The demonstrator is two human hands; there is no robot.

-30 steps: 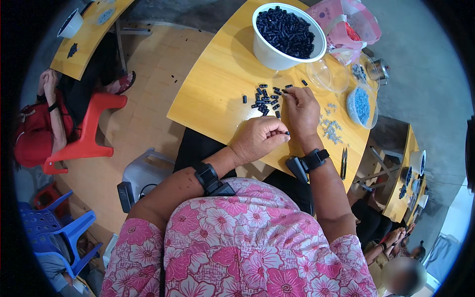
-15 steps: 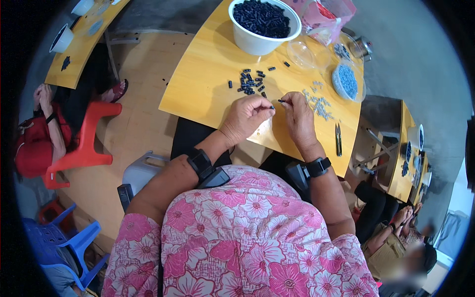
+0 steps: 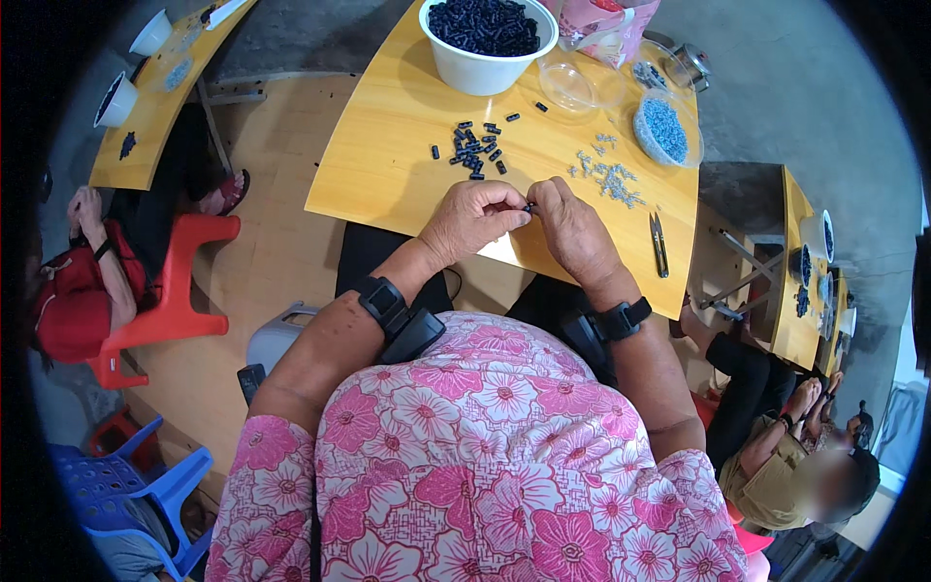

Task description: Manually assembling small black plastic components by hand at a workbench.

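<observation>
My left hand and my right hand meet above the near edge of the table, both closed in a pinch. Between their fingertips shows a small black piece, mostly covered by the fingers. Just beyond my left hand lies a loose pile of short black tubular pieces. Past my right hand, small pale grey parts are scattered on the tabletop. A pair of black thread snips rests to the right of my right hand.
On the yellow table stand a white tub of black pieces, a clear bowl of blue parts, clear lids, a pink bag and a metal tin. People sit at other tables left and right; a red chair stands left.
My hands have come together; the fingertips, apart before with a dark bit at each, now meet at the small black piece. The view has shifted slightly, moving the table left and up in the picture.
</observation>
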